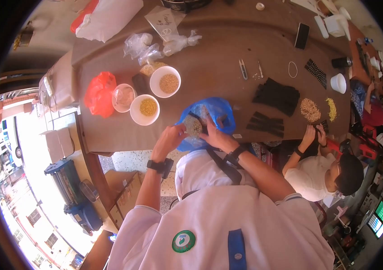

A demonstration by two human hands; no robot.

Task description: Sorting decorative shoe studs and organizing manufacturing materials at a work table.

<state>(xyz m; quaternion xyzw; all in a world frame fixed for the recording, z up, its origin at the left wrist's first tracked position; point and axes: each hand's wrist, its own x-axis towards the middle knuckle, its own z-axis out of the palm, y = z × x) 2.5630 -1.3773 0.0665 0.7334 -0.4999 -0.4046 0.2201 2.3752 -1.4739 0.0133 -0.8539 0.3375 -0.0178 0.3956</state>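
Before me at the table's front edge lies a blue plastic bag (224, 109), its mouth spread wide. Inside it are clear plastic packets; one clear packet (194, 128) full of small greyish-beige pieces is lifted toward me. My left hand (171, 140) pinches that packet's left side between thumb and fingers. Over the bag's right side, my right hand (217, 136) has its fingers bent around the packet's other edge and the blue plastic; its fingertips are partly hidden. To the left stand a white bowl of yellow pieces (148, 107) and a white bowl of tan pieces (169, 83).
A red plastic bag (100, 94) and a pinkish tub (124, 97) are at the left. Black strips (265, 124), a black stack (276, 96), snips (243, 69) and loose tan pieces (310, 110) lie to the right. A co-worker (322, 173) sits at the right edge.
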